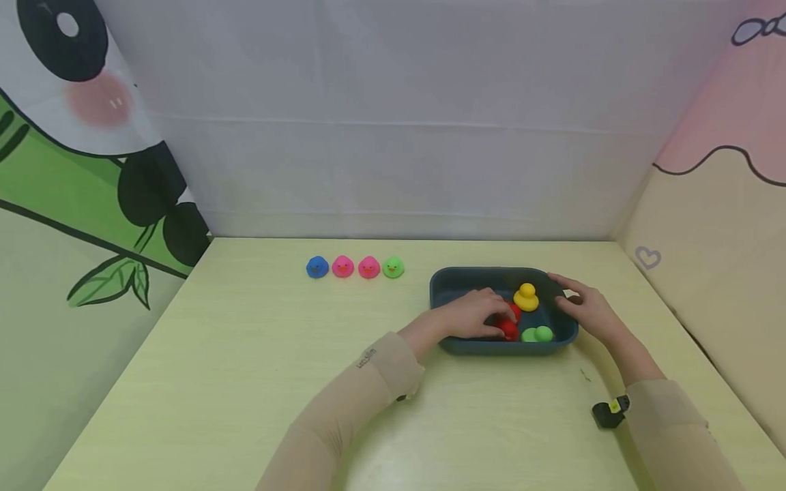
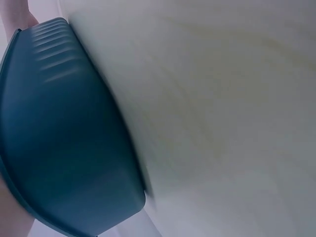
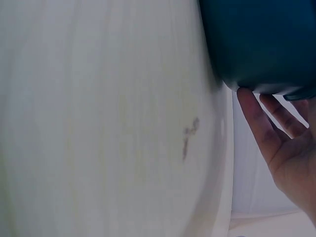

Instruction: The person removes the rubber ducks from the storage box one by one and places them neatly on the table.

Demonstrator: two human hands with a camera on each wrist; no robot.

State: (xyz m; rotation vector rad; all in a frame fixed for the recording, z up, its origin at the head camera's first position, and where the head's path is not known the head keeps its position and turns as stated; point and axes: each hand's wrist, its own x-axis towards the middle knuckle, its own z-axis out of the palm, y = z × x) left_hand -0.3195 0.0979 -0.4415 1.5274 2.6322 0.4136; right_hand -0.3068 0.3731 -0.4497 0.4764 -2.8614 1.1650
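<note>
A dark teal tub (image 1: 491, 348) stands on the table, its outer wall (image 2: 64, 123) filling the left of the left wrist view. My left hand (image 1: 475, 314) reaches inside, thumb and fingers bent around red rubber ducks (image 1: 508, 330); whether they pinch one is hidden. Beside these sit a yellow duck (image 1: 526, 298) and a light green duck (image 1: 537, 334). My right hand (image 1: 589, 310) holds the tub's right end by the rim. In the right wrist view, fingertips (image 3: 245, 94) of that hand touch the tub's outer wall.
Toward the back of the table, left of the tub, a row holds a blue duck (image 1: 317, 267), two pink ducks (image 1: 343, 266) and a green duck (image 1: 394, 267). A pale cloth wall (image 1: 399, 177) rises behind the table (image 1: 233, 382). Printed panels flank both sides.
</note>
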